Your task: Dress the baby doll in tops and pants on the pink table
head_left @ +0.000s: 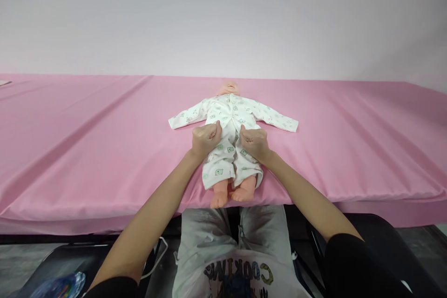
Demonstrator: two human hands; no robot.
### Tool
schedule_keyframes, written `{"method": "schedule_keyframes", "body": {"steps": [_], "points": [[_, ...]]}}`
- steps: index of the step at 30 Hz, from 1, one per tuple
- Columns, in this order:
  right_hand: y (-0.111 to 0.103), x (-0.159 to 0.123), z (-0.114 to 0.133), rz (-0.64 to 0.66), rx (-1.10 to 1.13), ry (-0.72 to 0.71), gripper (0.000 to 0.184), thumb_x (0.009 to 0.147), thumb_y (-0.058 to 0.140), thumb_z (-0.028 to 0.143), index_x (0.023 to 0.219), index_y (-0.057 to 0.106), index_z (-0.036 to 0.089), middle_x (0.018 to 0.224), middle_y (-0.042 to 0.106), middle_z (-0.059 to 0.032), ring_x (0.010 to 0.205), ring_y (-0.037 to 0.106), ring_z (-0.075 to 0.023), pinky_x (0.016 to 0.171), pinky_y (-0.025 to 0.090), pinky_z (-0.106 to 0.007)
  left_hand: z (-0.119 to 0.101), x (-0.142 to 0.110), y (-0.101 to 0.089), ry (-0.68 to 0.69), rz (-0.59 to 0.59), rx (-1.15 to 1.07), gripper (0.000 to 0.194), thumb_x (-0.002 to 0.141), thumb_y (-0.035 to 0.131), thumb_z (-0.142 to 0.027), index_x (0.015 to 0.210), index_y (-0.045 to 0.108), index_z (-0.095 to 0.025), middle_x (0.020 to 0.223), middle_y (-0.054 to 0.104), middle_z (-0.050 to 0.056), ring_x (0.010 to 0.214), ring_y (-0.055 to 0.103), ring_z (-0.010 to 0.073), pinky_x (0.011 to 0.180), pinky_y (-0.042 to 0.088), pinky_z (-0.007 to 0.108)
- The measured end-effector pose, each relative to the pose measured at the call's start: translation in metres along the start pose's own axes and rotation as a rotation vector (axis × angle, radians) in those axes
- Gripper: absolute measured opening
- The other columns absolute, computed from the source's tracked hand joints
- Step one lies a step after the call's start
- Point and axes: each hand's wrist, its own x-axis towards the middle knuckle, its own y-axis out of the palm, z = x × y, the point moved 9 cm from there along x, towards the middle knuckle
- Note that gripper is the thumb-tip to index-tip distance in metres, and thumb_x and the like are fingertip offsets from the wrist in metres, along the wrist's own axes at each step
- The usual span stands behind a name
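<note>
A baby doll (230, 87) lies on its back on a pink-covered table, head away from me and bare feet at the near edge. It is dressed in a white printed top (232, 108) with both sleeves spread wide, and matching trousers (220, 167). My left hand (205, 140) is closed in a fist on the left side of the trousers' waist. Mirroring it, my right hand (255, 143) is closed at the right side of the waist. The cloth inside the fingers is mostly hidden.
The pink cloth (87, 149) has long creases and hangs over the table's front edge. Behind it stands a white wall (223, 18). Black chairs (380, 242) are on both sides of my legs. A white object (4, 82) lies at the far left edge.
</note>
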Motion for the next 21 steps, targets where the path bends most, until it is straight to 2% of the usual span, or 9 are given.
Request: {"method": "schedule_keyframes", "body": {"steps": [3,7,9,11,12,14,16,18,21], "points": [[-0.001,0.0,-0.005,0.009,0.003,0.075,0.044,0.086,0.048,0.008,0.054,0.02,0.02,0.047,0.019,0.0066,0.042,0.02,-0.0076,0.042,0.019,-0.026,-0.003,0.002,-0.002,0.039,0.002,0.078,0.045,0.082,0.055,-0.009,0.055,0.021,-0.019,0.045,0.025,-0.006,0.042,0.025,0.0082,0.043,0.02,0.027],[0.01,0.015,-0.031,0.06,-0.017,0.277,0.02,0.086,0.049,0.019,0.067,0.042,0.021,0.064,0.049,0.001,0.057,0.043,-0.0123,0.054,0.034,-0.026,0.003,0.006,0.001,-0.01,0.043,0.095,0.036,0.081,0.058,-0.014,0.057,0.032,-0.02,0.059,0.057,0.0,0.06,0.049,0.0134,0.06,0.039,0.028],[0.03,0.031,-0.055,0.104,-0.022,0.377,0.006,0.085,0.05,0.023,0.08,0.051,0.02,0.083,0.059,-0.0047,0.076,0.053,-0.0173,0.067,0.042,-0.029,0.01,0.007,0.009,-0.084,0.131,0.036,0.025,0.083,0.056,-0.017,0.062,0.043,-0.02,0.077,0.068,0.003,0.077,0.058,0.0166,0.076,0.045,0.032],[0.063,0.048,-0.083,0.202,-0.017,0.485,0.007,0.084,0.052,0.024,0.088,0.055,0.019,0.097,0.062,-0.0083,0.095,0.054,-0.0222,0.083,0.044,-0.034,0.02,0.004,0.019,-0.202,0.25,-0.038,0.013,0.087,0.051,-0.022,0.075,0.055,-0.02,0.094,0.07,0.005,0.093,0.06,0.0192,0.088,0.045,0.036],[0.084,0.053,-0.097,0.283,-0.007,0.552,0.008,0.085,0.052,0.025,0.089,0.057,0.019,0.101,0.062,-0.0089,0.1,0.053,-0.0233,0.09,0.043,-0.036,0.025,0.001,0.025,-0.27,0.312,-0.079,0.013,0.089,0.048,-0.025,0.083,0.058,-0.02,0.099,0.069,0.006,0.098,0.06,0.0196,0.091,0.045,0.036],[0.128,0.054,-0.123,0.479,0.008,0.714,0.013,0.086,0.052,0.027,0.089,0.059,0.016,0.102,0.062,-0.0108,0.101,0.054,-0.0247,0.092,0.043,-0.039,0.034,-0.007,0.035,-0.389,0.425,-0.158,0.018,0.09,0.045,-0.028,0.093,0.061,-0.02,0.101,0.069,0.006,0.098,0.062,0.0191,0.089,0.046,0.034],[0.16,0.049,-0.132,0.646,-0.019,0.768,0.016,0.087,0.05,0.026,0.084,0.062,0.014,0.098,0.064,-0.0131,0.101,0.055,-0.027,0.091,0.044,-0.041,0.041,-0.014,0.042,-0.473,0.505,-0.193,0.02,0.09,0.045,-0.029,0.091,0.062,-0.019,0.097,0.07,0.005,0.093,0.063,0.0183,0.085,0.047,0.031],[0.171,0.044,-0.134,0.668,-0.093,0.769,0.019,0.087,0.047,0.018,0.083,0.064,0.013,0.099,0.064,-0.0154,0.107,0.053,-0.0294,0.092,0.044,-0.041,0.047,-0.017,0.044,-0.519,0.547,-0.17,0.021,0.088,0.046,-0.029,0.083,0.063,-0.019,0.091,0.071,0.004,0.087,0.064,0.0176,0.08,0.046,0.029],[0.162,0.035,-0.133,0.548,-0.151,0.806,0.026,0.085,0.041,0.008,0.089,0.067,0.011,0.104,0.063,-0.0168,0.106,0.054,-0.0291,0.089,0.045,-0.039,0.051,-0.016,0.047,-0.548,0.598,-0.054,0.023,0.086,0.046,-0.029,0.073,0.062,-0.019,0.079,0.07,0.003,0.076,0.062,0.017,0.072,0.044,0.028]]}}
